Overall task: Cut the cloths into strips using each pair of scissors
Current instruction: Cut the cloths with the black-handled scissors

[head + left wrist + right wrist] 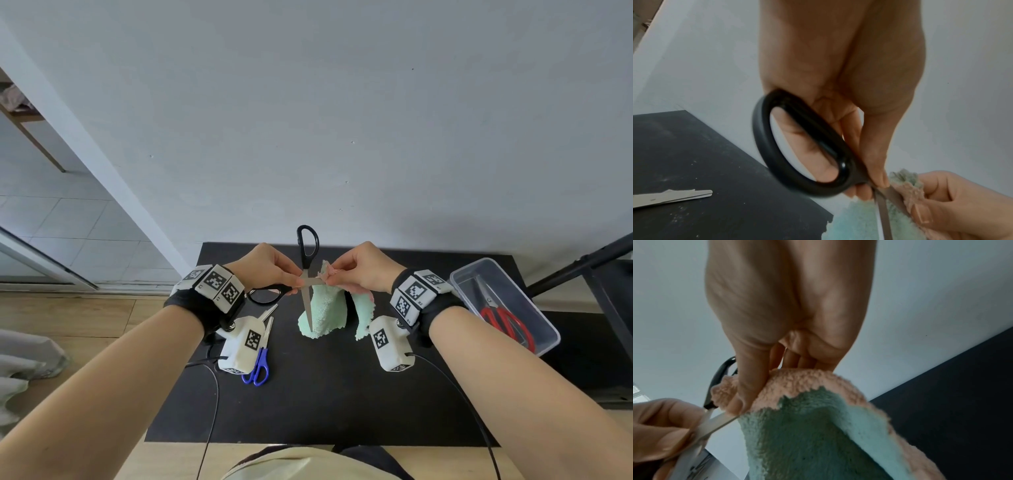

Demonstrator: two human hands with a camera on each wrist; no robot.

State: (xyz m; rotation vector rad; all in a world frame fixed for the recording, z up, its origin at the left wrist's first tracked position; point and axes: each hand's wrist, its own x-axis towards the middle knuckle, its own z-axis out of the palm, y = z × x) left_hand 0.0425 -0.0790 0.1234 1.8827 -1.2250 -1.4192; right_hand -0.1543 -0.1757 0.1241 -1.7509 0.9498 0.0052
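Observation:
Above the black table (325, 394) my left hand (297, 281) pinches the black-handled scissors (307, 253) near their pivot. They are spread wide: one handle loop (803, 146) points up and one blade hangs down. The other blade (715, 423) reaches right to the cloth's top edge. My right hand (329, 279) pinches the green cloth (325, 315) at its pink edge (797, 382), thumb in front. The cloth hangs down and its lower end rests on the table.
Blue-handled scissors (259, 363) lie on the table under my left wrist, blades (674, 197) pointing away. A clear plastic box (544, 329) at the right edge holds red-handled scissors (507, 322). A white wall rises just behind the table. A black stand (582, 263) is at far right.

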